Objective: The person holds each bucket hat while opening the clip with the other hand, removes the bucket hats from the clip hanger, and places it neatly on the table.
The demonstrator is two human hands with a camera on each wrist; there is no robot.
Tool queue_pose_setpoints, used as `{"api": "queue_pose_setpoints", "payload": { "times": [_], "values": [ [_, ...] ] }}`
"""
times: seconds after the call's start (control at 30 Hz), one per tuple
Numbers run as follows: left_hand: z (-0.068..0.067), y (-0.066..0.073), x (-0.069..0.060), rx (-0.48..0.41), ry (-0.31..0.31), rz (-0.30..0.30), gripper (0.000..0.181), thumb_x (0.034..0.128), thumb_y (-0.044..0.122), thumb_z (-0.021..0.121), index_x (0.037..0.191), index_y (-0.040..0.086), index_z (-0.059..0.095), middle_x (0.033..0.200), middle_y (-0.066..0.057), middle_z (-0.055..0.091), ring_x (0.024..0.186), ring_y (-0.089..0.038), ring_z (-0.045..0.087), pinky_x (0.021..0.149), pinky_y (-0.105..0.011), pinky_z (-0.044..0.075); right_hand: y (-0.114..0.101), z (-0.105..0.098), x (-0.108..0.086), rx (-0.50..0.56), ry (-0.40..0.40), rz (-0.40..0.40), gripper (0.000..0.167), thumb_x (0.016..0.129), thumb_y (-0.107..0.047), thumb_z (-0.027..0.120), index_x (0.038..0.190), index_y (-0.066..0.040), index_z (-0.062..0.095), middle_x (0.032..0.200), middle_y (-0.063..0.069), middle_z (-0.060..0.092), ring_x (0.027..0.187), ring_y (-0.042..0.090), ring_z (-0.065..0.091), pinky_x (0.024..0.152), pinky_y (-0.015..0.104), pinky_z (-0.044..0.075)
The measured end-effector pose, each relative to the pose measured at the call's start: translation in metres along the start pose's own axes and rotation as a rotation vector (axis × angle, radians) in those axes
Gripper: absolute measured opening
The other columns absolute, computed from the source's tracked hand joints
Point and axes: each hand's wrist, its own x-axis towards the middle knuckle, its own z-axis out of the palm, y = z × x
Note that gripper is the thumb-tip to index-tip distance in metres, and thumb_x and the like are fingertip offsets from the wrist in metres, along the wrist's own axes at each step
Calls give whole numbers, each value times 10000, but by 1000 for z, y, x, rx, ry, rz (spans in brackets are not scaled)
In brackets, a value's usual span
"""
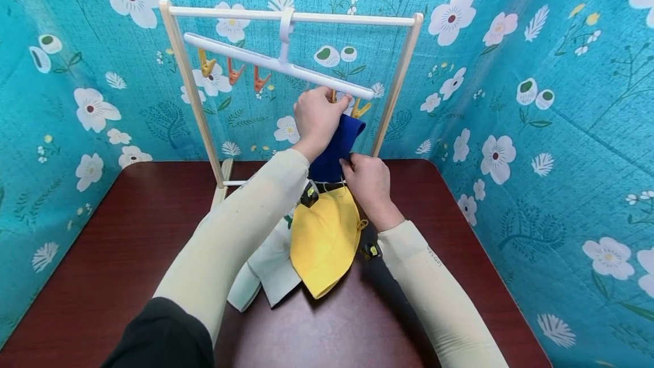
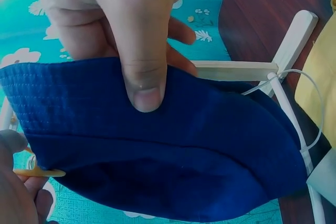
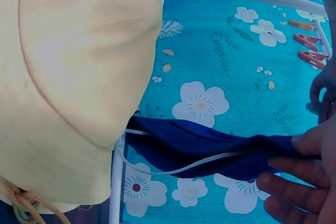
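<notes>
A dark blue bucket hat (image 1: 334,149) with a stitched brim and a thin pale cord hangs below the white hanger (image 1: 276,65). My left hand (image 1: 318,121) pinches a yellow clip (image 2: 42,172) under the hanger's right half; its tip lies against one edge of the hat. Lower down, my right hand (image 1: 369,186) grips the hat, thumb flat on the brim in the left wrist view and other fingers behind the cloth. Another yellow clip (image 1: 360,108) dangles at the hanger's right end, close to the hat. The hanger tilts down to the right.
A wooden frame (image 1: 293,16) carries the hanger on its top bar. Orange clips (image 1: 235,72) and a yellow clip (image 1: 206,64) hang on the left half. On the dark red table (image 1: 128,243), a yellow hat (image 1: 327,237) lies beside a white cloth item (image 1: 271,271).
</notes>
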Motion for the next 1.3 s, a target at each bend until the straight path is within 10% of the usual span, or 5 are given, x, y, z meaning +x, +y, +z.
{"api": "queue_pose_setpoints", "payload": {
  "times": [0.43,1.3],
  "values": [
    [-3,3,1,-95,-31,-73,489,926,550,704,660,171,549,541,24,398,535,-211,429,527,-304,246,10,0,-2,57,61,24,522,980,-278,710,544,-168,444,449,-12,342,391,170,413,411,328,292],
    [-5,5,4,-105,-33,-125,456,932,528,701,666,189,555,544,50,355,522,-178,366,502,-287,209,14,-10,-4,-65,69,-64,470,989,-251,688,571,-167,490,464,21,406,442,231,518,421,377,423]
  ]
}}
